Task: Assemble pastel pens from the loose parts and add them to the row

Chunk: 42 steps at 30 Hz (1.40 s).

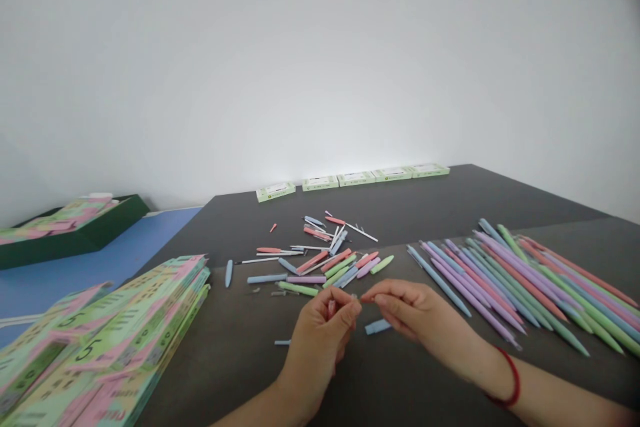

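Note:
My left hand [324, 330] is curled shut around a pink pen part [331, 307], of which only a short piece shows between the fingers. My right hand [417, 312], with a red band at the wrist, pinches something tiny at its fingertips, right against the left hand's fingertips [359, 297]. Both hands hover just above the dark table [240, 347]. A small blue pen piece [377, 327] lies on the table under them. Just beyond the hands lies a scatter of loose pen parts [320, 257]: pink, green, blue and purple barrels, thin white refills and small caps.
A row of several assembled pastel pens [525, 280] lies at the right. A stack of green and pink flat cards [105, 340] sits at the near left. Small green boxes [350, 179] line the far edge. A dark green tray [75, 227] rests on a blue surface at the left.

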Tool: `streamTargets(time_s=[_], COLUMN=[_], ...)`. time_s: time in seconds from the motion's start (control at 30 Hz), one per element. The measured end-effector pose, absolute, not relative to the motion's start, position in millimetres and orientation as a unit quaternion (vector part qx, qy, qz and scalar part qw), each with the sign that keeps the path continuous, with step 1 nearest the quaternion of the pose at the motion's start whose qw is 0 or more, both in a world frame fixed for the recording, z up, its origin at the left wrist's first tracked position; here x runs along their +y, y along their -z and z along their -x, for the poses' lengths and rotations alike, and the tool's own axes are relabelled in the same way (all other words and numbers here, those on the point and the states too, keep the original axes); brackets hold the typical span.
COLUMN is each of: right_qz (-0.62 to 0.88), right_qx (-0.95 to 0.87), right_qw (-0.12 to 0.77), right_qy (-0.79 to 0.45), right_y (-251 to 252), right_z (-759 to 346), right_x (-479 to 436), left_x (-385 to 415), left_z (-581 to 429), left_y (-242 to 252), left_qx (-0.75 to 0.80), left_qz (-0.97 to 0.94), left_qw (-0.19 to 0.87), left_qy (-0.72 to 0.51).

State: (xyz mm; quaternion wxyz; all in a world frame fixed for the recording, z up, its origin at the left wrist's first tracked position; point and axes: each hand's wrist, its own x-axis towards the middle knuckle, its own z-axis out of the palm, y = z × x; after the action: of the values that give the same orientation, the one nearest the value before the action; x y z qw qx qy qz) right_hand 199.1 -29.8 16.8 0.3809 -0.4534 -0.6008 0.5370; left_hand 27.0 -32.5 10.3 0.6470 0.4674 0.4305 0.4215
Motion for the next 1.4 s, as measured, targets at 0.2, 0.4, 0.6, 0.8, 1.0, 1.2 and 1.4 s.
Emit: streamTargets(time_s=[0.2,0.4,0.6,0.8,1.0,1.2,1.4], right_qz=[0.454,0.457,0.427,0.413,0.413,0.402,0.380], right_qx=[-0.697,-0.717,-0.731,-0.730,-0.737,-0.742,-0.760], right_qw=[0.401,0.383,0.388,0.411,0.399,0.409,0.420], right_qy=[-0.384,-0.362,-0.364,-0.359,-0.357,-0.348,-0.319], right_y=[-26.0,-24.1,-21.7,-19.1,-19.4,-14.7,-13.6], right_z=[-204.6,-200.3,-197.5,-197.9,-197.9,-198.5,-200.5], right_x=[-40.6,-47.4,-49.4,-49.7,-49.0,-50.0,-51.2], left_x=[-27.7,-33.6,-35.8,-35.7,-37.2,-36.9,-33.5], left_z=[-23.1,-24.5,-25.1,-25.8,-26.8,-26.9,-25.2], left_y=[-7.9,-19.1,-20.6,-19.0,-20.7,-17.2,-7.4], left_qx=[0.457,0.458,0.459,0.452,0.447,0.442,0.410], left_qz=[-0.558,-0.633,-0.641,-0.632,-0.631,-0.617,-0.582], left_qw=[0.562,0.487,0.478,0.485,0.487,0.499,0.552], left_qy=[-0.405,-0.391,-0.387,-0.400,-0.406,-0.418,-0.434])
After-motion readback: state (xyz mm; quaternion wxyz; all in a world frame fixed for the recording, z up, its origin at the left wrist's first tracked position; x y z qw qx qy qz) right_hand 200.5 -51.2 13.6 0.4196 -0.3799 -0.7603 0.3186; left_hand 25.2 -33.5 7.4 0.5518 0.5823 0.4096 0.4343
